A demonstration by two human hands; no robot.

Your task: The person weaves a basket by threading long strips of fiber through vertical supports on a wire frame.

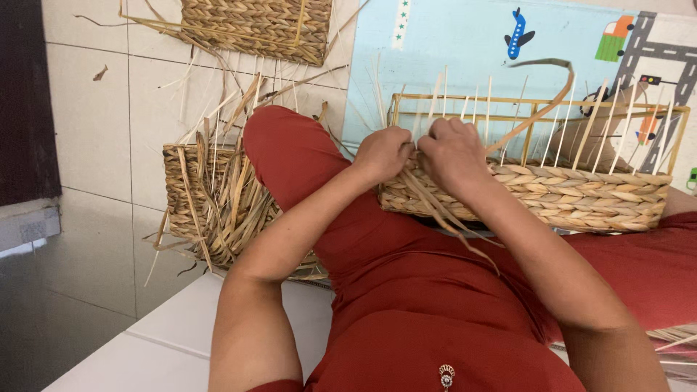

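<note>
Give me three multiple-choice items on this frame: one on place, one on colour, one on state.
1. Where does the half-woven basket being worked on rest?
A. on the person's lap
B. on a table
C. hanging on a wall

2. What colour are the person's clothes?
A. blue
B. red
C. white

3. How far is the basket's frame covered?
A. woven to the top rim
B. bare frame, no weave
C. lower part woven, upper frame still open

Answers:
1 A: the basket sits across the red-clad legs, with the left hand and the right hand on its near corner.
2 B: the legs and torso are covered in red cloth.
3 C: braided rows fill the bottom, while bare uprights and the top rim stand above them.
</note>
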